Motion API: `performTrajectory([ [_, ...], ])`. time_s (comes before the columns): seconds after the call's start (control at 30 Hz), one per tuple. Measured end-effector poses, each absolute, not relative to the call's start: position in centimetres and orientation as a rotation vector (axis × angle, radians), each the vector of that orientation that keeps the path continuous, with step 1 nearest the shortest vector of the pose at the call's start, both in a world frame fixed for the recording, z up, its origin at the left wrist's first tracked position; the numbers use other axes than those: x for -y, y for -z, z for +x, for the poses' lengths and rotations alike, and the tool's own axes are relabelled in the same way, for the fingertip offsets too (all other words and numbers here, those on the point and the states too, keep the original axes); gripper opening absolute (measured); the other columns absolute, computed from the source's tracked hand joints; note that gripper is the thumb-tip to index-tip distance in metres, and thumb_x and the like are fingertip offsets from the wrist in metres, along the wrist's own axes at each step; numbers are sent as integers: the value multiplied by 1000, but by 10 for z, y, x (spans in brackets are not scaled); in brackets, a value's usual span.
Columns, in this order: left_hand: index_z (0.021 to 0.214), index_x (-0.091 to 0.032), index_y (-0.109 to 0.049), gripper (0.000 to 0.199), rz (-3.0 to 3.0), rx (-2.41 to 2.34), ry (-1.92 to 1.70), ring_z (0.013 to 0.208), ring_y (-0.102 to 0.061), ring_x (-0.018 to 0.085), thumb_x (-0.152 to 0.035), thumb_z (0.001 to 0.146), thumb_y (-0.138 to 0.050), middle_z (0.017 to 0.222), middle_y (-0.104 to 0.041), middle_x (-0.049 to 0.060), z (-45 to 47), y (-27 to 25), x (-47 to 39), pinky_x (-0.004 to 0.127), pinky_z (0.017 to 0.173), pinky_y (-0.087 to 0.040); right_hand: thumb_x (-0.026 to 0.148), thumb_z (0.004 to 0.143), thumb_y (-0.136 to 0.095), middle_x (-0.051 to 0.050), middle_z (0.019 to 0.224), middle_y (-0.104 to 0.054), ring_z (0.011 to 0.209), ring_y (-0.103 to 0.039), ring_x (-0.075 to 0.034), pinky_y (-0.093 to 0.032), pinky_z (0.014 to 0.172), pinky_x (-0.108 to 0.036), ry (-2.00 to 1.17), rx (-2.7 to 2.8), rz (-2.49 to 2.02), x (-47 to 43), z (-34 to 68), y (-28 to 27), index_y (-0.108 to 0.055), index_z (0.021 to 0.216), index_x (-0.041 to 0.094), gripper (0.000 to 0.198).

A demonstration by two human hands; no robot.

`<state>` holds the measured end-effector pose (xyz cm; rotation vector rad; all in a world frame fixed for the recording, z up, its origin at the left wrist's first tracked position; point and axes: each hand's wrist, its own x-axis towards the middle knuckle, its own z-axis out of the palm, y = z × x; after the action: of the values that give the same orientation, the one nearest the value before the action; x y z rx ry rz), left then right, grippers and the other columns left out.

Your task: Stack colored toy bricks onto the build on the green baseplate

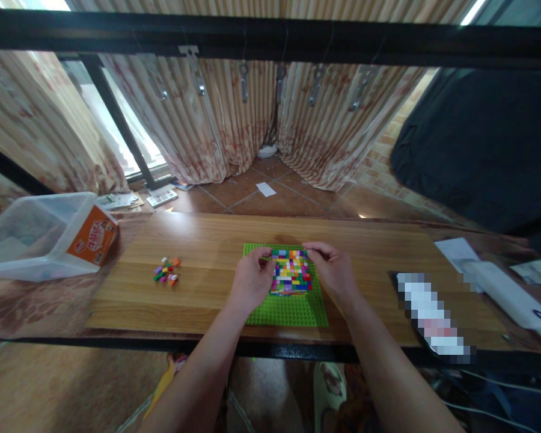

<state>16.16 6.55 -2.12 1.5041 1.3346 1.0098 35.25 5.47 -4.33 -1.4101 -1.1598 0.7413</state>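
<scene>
A green studded baseplate (283, 314) lies on the wooden table in front of me. On its far half stands a rectangular block of toy bricks (291, 272) in many colours. My left hand (254, 278) is curled at the left side of this block, thumb and fingertips against its edge. At the far right corner, my right hand (332, 268) has its thumb and fingers drawn together on the block. The fingertips partly cover both corners. Off to the left, a small pile of loose toy bricks (166, 272) lies on the wood.
A clear plastic bin (36, 237) with an orange label lies beyond the table's left end. A phone with a blurred screen (433, 316) is on the right, near a white power bank (511, 294) with a cable. A black metal bar (270, 37) crosses above the table (198, 240).
</scene>
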Motion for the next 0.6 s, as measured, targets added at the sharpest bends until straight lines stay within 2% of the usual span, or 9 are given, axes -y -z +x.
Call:
performTrajectory([
  [0.13,91,-19,-73,20,1526,-1337,-1011,70,-66,18,-10,77,-62,81,-74,4,162,22,-65,30,69,-52,30,71,-70,-5,86,-79,84,-72,-23,-55,83,-40,-778,1083,-1410,-56,352,42,-79,83,22,17],
  [0.37,99,-15,-71,24,1586,-1420,-956,73,-68,19,-9,80,-60,89,-75,8,164,22,-64,31,71,-53,30,60,-75,-3,75,-77,69,-68,-19,-55,70,-35,-866,931,-1342,-58,348,38,-79,72,23,14],
  [0.6,95,-15,-71,22,1610,-1394,-954,79,-69,18,-6,79,-59,91,-75,8,164,21,-65,30,75,-54,29,59,-78,-2,75,-77,69,-67,-18,-54,71,-34,-924,866,-1305,-60,346,38,-79,70,24,13],
])
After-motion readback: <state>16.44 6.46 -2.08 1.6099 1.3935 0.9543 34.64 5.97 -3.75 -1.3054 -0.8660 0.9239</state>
